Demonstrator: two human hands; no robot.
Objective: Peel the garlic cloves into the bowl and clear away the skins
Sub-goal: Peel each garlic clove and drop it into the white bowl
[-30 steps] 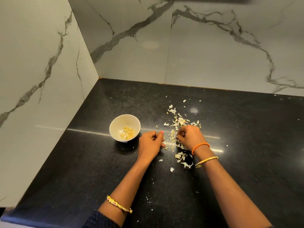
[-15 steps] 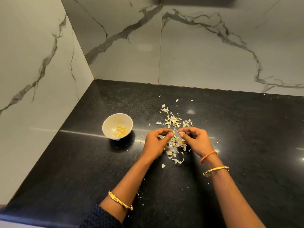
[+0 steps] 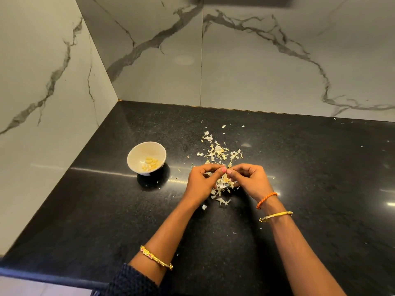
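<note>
Garlic cloves point(image 3: 150, 163) already fill my bowl point(image 3: 136, 151), both hands point(image 3: 199, 181) point(image 3: 251, 179) pinch another, skins point(image 3: 218, 151) still litter the counter point(image 3: 320, 178).

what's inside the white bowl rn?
A small heap of peeled garlic cloves sits in the white bowl, toward its right wall. The floor beneath them is hidden.

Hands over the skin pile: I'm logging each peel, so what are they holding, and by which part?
Left hand and right hand meet fingertip to fingertip, pinching something small; what it is cannot be told.
</note>
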